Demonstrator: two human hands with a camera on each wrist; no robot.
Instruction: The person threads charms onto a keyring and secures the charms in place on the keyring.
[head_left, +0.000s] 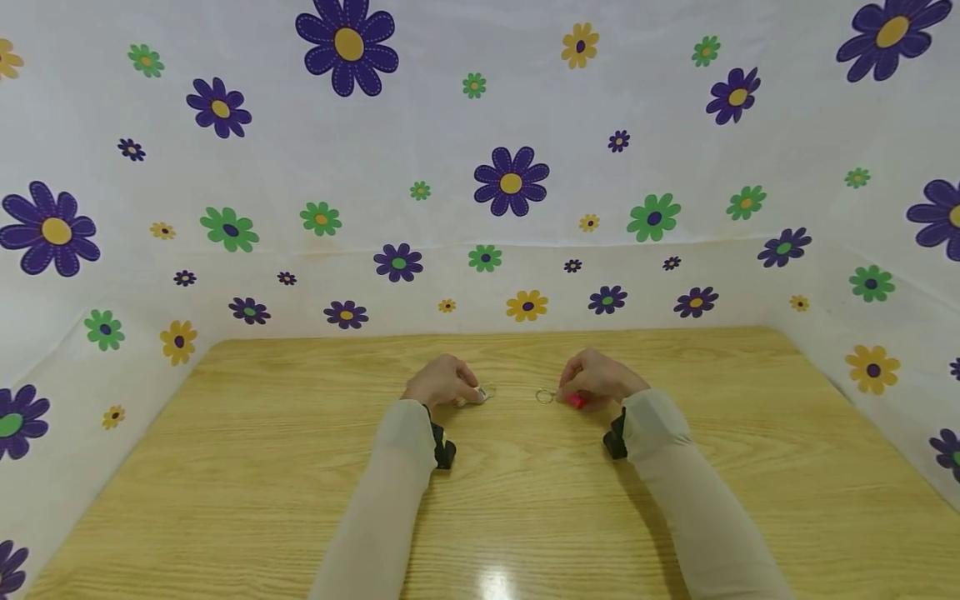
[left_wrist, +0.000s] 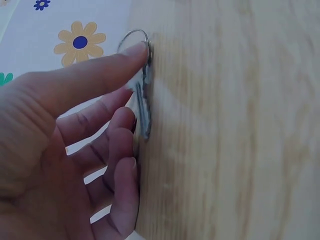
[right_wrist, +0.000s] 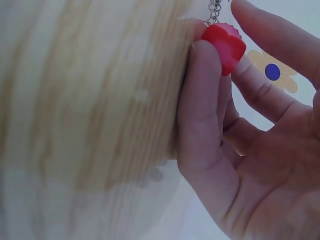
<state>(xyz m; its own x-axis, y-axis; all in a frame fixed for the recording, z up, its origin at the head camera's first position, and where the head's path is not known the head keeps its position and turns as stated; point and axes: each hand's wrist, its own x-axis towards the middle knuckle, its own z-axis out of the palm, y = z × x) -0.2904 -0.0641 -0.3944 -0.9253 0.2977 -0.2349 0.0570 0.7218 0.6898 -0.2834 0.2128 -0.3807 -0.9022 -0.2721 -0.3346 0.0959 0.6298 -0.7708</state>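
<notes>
My left hand (head_left: 441,382) pinches a silver key (left_wrist: 143,112) near its head, low over the wooden table. The thumb lies across the head, and the blade points back toward the curled fingers. A thin metal ring (left_wrist: 135,32) at the key's head sticks out past the thumb tip. To the right, my right hand (head_left: 600,377) holds a keychain by its chain (right_wrist: 214,11), between thumb and fingers. Its red and pink charm (right_wrist: 226,47) lies against the fingers. The keychain's round split ring (head_left: 545,397) extends leftward, facing the key's ring across a small gap.
The wood-grain table (head_left: 510,517) spreads beneath both hands. A white cloth (head_left: 420,133) with purple, green and yellow flowers walls off the back and both sides. Black wrist-worn devices (head_left: 444,450) sit under both sleeve cuffs.
</notes>
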